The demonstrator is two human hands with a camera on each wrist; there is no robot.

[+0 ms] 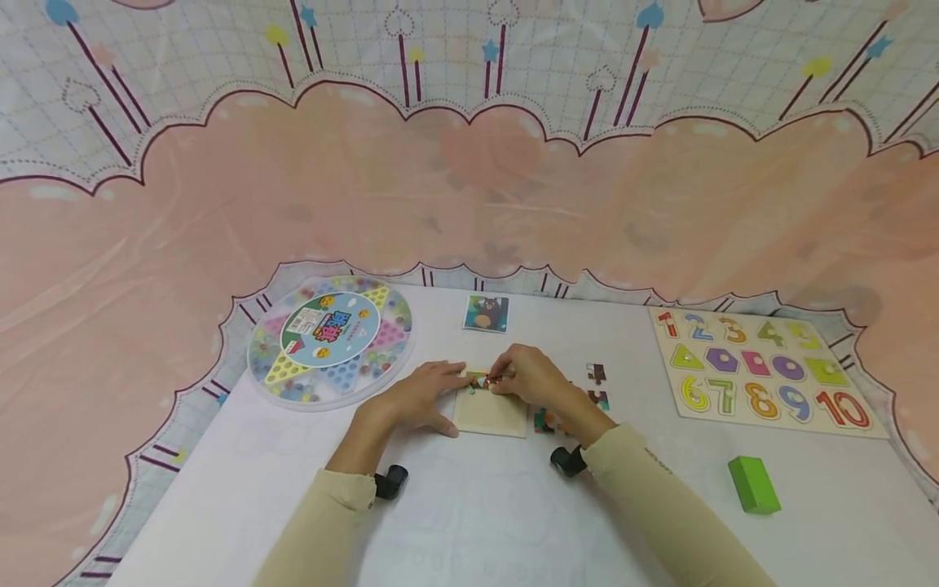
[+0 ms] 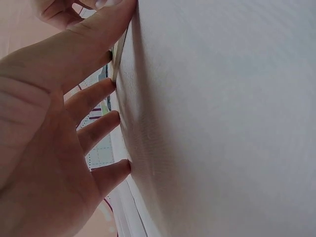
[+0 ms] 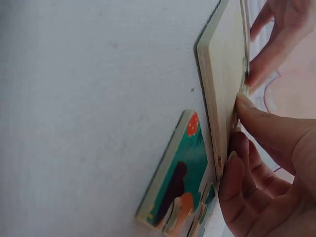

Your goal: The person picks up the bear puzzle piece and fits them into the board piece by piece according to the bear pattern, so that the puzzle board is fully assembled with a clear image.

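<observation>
Puzzle tray (image 1: 490, 414) lies mid-table between both hands. Right hand (image 1: 530, 377) pinches a small puzzle piece (image 1: 482, 381) at the tray's far edge; left hand (image 1: 421, 394) rests beside it, fingers spread flat (thumb against the near-left corner). Loose pieces (image 1: 597, 386) wait just right. Further out: marble game box (image 1: 330, 340), bear picture card (image 1: 487, 313), number board (image 1: 763, 371), green block (image 1: 753, 484).

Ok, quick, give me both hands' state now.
Left hand: open, fingers flat, steadying the puzzle tray.
Right hand: pinching a puzzle piece at the tray's far edge.
</observation>
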